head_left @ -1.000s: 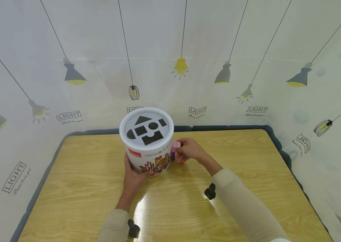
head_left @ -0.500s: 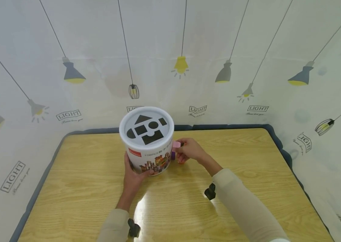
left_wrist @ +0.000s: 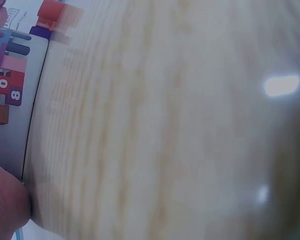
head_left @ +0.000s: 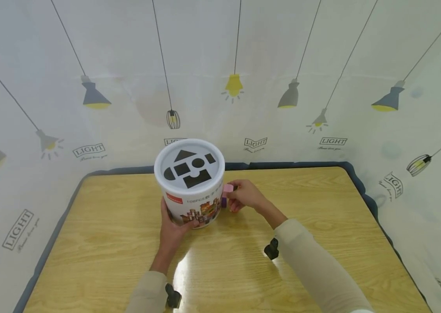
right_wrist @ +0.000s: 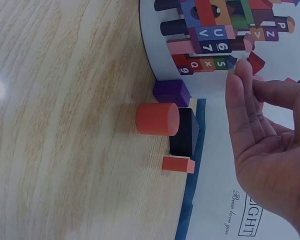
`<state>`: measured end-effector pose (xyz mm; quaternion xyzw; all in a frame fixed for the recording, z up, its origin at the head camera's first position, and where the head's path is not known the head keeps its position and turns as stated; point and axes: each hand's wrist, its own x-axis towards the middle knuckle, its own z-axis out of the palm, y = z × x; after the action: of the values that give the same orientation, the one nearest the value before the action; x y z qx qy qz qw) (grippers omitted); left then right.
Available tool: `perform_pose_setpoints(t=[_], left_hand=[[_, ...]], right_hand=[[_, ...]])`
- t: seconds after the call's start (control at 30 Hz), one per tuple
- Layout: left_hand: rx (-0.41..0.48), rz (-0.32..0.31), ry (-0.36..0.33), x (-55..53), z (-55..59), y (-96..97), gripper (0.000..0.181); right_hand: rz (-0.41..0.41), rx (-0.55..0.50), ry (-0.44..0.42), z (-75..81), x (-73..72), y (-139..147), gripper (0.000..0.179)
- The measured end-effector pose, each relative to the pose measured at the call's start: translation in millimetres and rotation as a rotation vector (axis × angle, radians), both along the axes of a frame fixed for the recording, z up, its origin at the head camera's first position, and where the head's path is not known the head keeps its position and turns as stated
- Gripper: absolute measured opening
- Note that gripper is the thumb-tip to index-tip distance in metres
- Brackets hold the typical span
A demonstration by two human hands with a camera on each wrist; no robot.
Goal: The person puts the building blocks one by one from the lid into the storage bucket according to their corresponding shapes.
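Observation:
A white lidded bucket (head_left: pixel 189 191) with block pictures on its side stands upright towards the back of the table. My left hand (head_left: pixel 173 230) grips its lower left side, thumb across the front and fingers hidden behind. Just right of the bucket, my right hand (head_left: pixel 245 194) pinches a pink block (head_left: pixel 227 189) between thumb and fingers, right at the bucket's wall. Beneath that hand, the right wrist view has a purple block (right_wrist: pixel 171 93), an orange-red cylinder (right_wrist: pixel 157 119), a dark triangular block (right_wrist: pixel 185 131) and a small red block (right_wrist: pixel 178 164) on the table.
The wooden table (head_left: pixel 107 243) ends at the back against a wall covering (head_left: pixel 205 52) printed with lamps. A dark blue strip (head_left: pixel 283 165) runs along the table's far edge. The bucket's lid (head_left: pixel 189 156) carries dark shapes, among them a triangle and a circle.

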<state>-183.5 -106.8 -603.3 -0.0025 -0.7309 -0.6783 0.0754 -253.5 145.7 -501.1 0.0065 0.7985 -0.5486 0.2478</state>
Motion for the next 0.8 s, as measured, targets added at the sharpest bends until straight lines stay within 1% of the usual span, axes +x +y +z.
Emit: perform_pose_setpoints(t=[0.13,0.27,0.3,0.4,0.53,0.67,0.8], left_hand=[[-0.006,0.004,0.022,-0.1,-2.6,0.0,0.121],[-0.004,0.001,0.016,0.7,-0.8,0.0,0.121],[0.000,-0.001,0.013,1.3,0.5,0.1,0.121],[0.011,-0.014,0.004,4.9,9.7,0.3,0.121],[-0.001,-0.024,-0.007,11.0,24.3,0.9,0.120],[-0.019,-0.020,-0.017,12.4,29.0,1.5,0.120],[-0.014,-0.020,-0.016,12.2,28.6,1.2,0.119]], right_hand=[[-0.002,-0.003,0.017,1.6,-0.6,0,0.039],[-0.009,-0.003,0.014,1.4,-1.0,0,0.039],[-0.011,-0.001,0.014,1.2,-0.7,0,0.039],[-0.011,0.005,0.008,0.0,0.0,0,0.040],[-0.013,0.007,0.002,-1.4,0.1,-1,0.040],[-0.015,0.008,-0.002,-1.6,0.1,-1,0.040],[-0.006,0.011,-0.003,-2.6,1.1,-1,0.036]])
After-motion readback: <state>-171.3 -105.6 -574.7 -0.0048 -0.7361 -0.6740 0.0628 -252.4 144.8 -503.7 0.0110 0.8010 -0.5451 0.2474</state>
